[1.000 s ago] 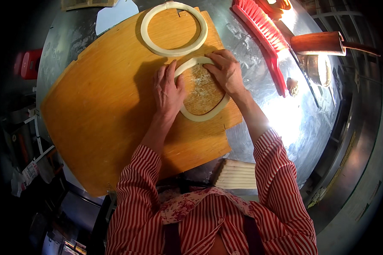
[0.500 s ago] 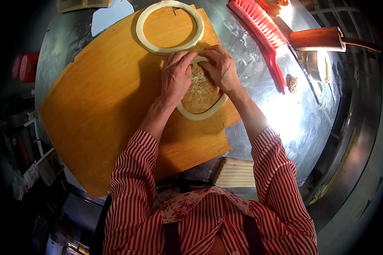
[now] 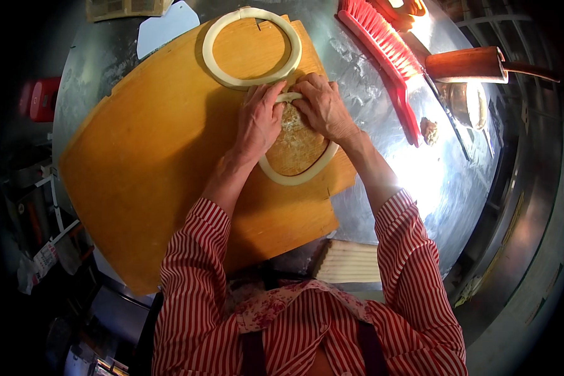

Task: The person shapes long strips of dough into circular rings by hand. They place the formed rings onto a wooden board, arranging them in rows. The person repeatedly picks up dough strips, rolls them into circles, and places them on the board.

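A pale dough ring point(image 3: 296, 180) lies on the wooden board point(image 3: 150, 156), in front of me. At its far side, both my hands are on the dough. My left hand point(image 3: 260, 120) has its fingers closed on the left part of that far side. My right hand point(image 3: 324, 108) pinches the ring just to the right, its fingertips bent down over the dough. A short stretch of dough shows between the two hands; the fingertips partly hide the rest there. Beyond my hands rests another closed dough ring point(image 3: 208, 53), untouched, close to the first.
Right of the board, a red bench brush point(image 3: 391, 66), a small dough lump point(image 3: 429, 130), a wooden rolling pin point(image 3: 464, 64) and a metal container point(image 3: 469, 103) sit on the steel table point(image 3: 363, 207). Pale dough strips point(image 3: 348, 261) lie nearest me. A white sheet point(image 3: 166, 28) lies at the far left.
My fingers have shifted slightly on the ring's far side, and more dough shows between the hands. The whole scene sits a little lower in view.
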